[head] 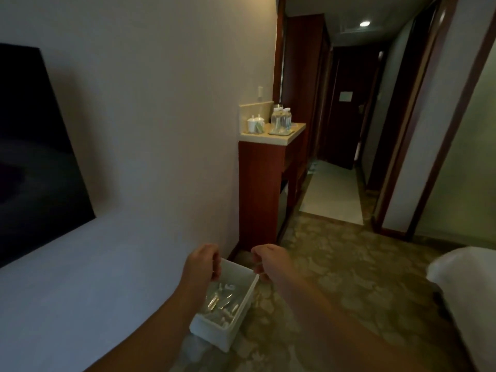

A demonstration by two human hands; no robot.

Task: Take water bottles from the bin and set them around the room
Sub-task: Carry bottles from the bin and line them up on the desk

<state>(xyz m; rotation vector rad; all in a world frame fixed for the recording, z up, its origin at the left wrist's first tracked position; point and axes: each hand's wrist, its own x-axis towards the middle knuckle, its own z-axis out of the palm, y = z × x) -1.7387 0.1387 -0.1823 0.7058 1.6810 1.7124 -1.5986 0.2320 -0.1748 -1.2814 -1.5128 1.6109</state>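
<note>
A white plastic bin (214, 331) hangs low in front of me, above the patterned carpet. Several clear water bottles (220, 299) lie inside it. My left hand (202, 263) grips the bin's far left rim. My right hand (268, 260) grips its far right rim. Both arms reach forward and down. More water bottles (281, 120) stand on a tray on the counter ahead.
A red-brown cabinet with a pale countertop (271, 136) stands against the wall (161, 130), holding white cups (255, 124). A dark TV screen (35, 146) hangs at left. A hallway (335, 189) opens ahead. A white bed corner (467, 277) is at right.
</note>
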